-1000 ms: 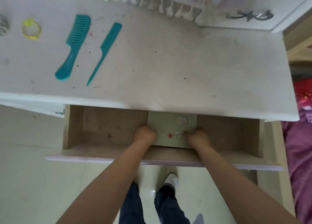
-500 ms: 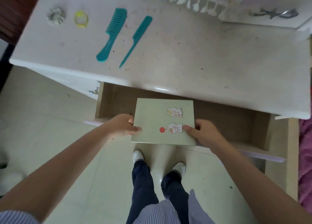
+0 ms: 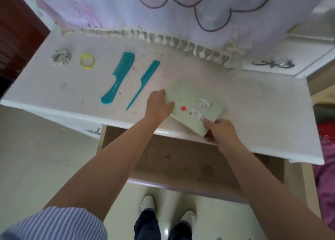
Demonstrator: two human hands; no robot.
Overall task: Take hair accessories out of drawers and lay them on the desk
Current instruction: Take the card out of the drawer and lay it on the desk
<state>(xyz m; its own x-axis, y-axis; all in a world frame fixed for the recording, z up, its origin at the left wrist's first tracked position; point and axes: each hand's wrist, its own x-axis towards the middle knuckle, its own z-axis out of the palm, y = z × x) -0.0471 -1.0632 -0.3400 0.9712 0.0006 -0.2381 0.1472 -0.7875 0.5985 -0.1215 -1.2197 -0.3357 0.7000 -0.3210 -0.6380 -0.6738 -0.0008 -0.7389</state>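
A pale green card [image 3: 188,96] with two small hair clips [image 3: 199,107] and a red dot fixed to it is over the white desk [image 3: 253,113], near the front edge. My left hand [image 3: 158,106] grips its left edge and my right hand [image 3: 220,130] pinches its near corner, which is lifted off the desk. On the desk to the left lie a wide-tooth teal comb [image 3: 118,78], a teal tail comb [image 3: 143,85], a yellow hair tie [image 3: 87,60] and a grey scrunchie [image 3: 60,57]. The wooden drawer [image 3: 181,160] below stands open.
A pale printed curtain [image 3: 181,9] with a tasselled hem hangs along the desk's back edge. A white cabinet front with a metal handle [image 3: 273,64] stands at the back right. Pink fabric [image 3: 326,176] is at the right. My feet stand on a light tiled floor.
Both hands lifted the green card out of the drawer and carried it up and forward onto the desk. The view tilted up, showing the curtain.
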